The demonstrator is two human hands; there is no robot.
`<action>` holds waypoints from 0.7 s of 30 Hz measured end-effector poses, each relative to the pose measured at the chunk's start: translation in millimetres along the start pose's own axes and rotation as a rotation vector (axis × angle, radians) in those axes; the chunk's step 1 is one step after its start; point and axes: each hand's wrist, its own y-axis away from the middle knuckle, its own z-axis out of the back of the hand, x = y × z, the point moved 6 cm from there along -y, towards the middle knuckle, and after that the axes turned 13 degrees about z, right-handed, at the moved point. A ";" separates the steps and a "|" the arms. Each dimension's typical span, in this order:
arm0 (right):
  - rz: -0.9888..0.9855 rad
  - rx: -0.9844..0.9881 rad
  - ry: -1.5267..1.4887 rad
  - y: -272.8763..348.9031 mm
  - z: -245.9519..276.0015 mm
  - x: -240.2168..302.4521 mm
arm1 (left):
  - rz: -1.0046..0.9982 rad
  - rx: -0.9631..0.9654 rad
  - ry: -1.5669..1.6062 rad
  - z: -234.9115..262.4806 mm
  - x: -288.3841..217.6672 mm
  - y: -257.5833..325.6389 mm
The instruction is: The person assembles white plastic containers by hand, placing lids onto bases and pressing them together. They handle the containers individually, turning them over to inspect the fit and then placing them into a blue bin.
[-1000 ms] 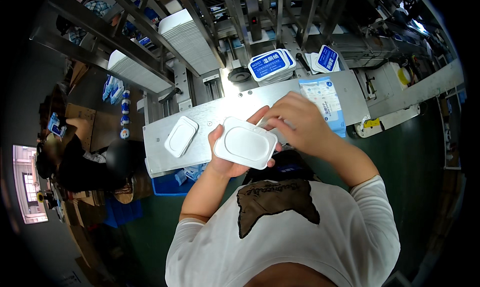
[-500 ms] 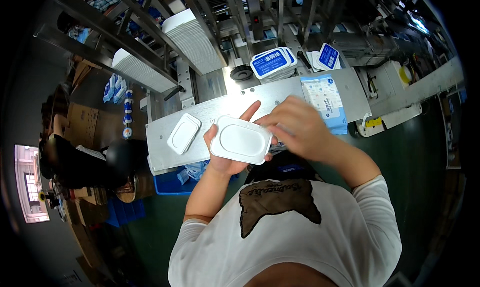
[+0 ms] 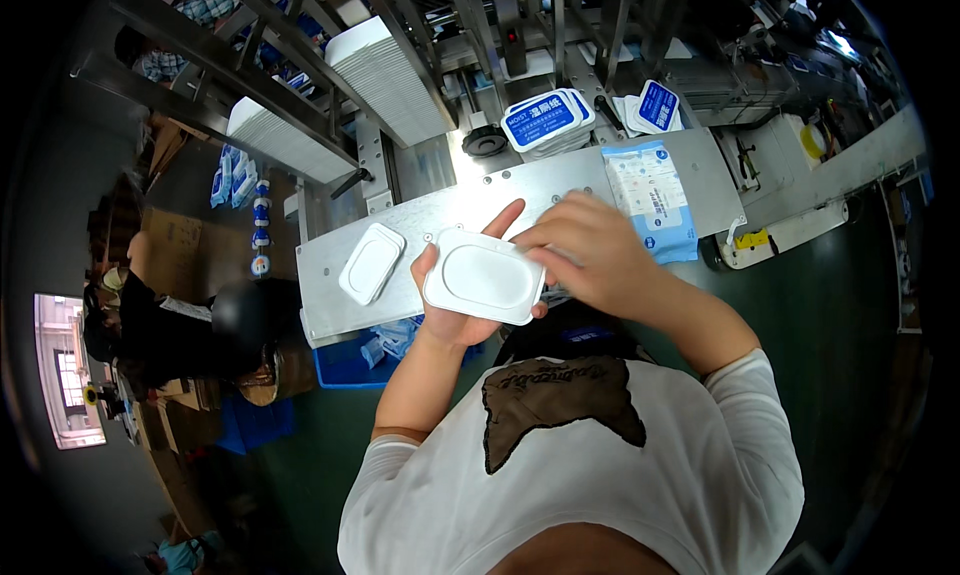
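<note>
A white plastic flip-top lid (image 3: 485, 277), rounded at the corners and with an oval panel, lies across my left hand (image 3: 452, 327). That hand grips it from beneath, thumb at the left edge and a finger stretched past the top. At the lid's upper right corner is my right hand (image 3: 592, 250), fingers curled and thumb close to them. Motion smears it in part, and anything in its pinch cannot be made out. A second white lid (image 3: 372, 265) rests on the metal worktop (image 3: 325, 300), left of the held one.
Behind the worktop stand lids with blue labels (image 3: 548, 120), a smaller labelled pile (image 3: 655, 107) and tall white stacks (image 3: 390, 85) between metal bars. A light-blue soft pack (image 3: 650, 200) lies at the right. Below is a blue bin (image 3: 345, 373); a person (image 3: 165, 320) sits at left.
The whole view has shifted slightly. My left hand still holds the lid, and my right hand stays at its corner with small, blurred finger motion.
</note>
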 end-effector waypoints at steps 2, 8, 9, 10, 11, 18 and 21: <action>0.039 0.038 0.006 0.6 -12.0 -6.9 | -0.015 -0.067 -0.008 1.0 0.0 -0.1; -0.285 -0.232 -0.117 9.3 43.0 -22.0 | -0.056 0.070 0.013 9.5 -9.6 4.9; -0.293 -0.209 -0.138 13.7 40.2 -27.1 | -0.067 0.101 0.065 12.7 -9.5 4.8; -0.300 -0.187 -0.161 19.5 37.3 -31.4 | -0.078 0.131 0.115 16.6 -9.0 4.6; -0.298 -0.183 -0.124 28.1 35.7 -37.2 | -0.094 0.165 0.166 16.7 -9.9 3.7; -0.467 -0.263 -0.358 79.6 13.8 -68.2 | -0.349 -0.208 0.097 66.4 -23.0 12.6; -0.556 -0.288 -0.601 90.9 1.1 -76.1 | -0.547 -0.559 -0.144 71.2 -39.8 26.9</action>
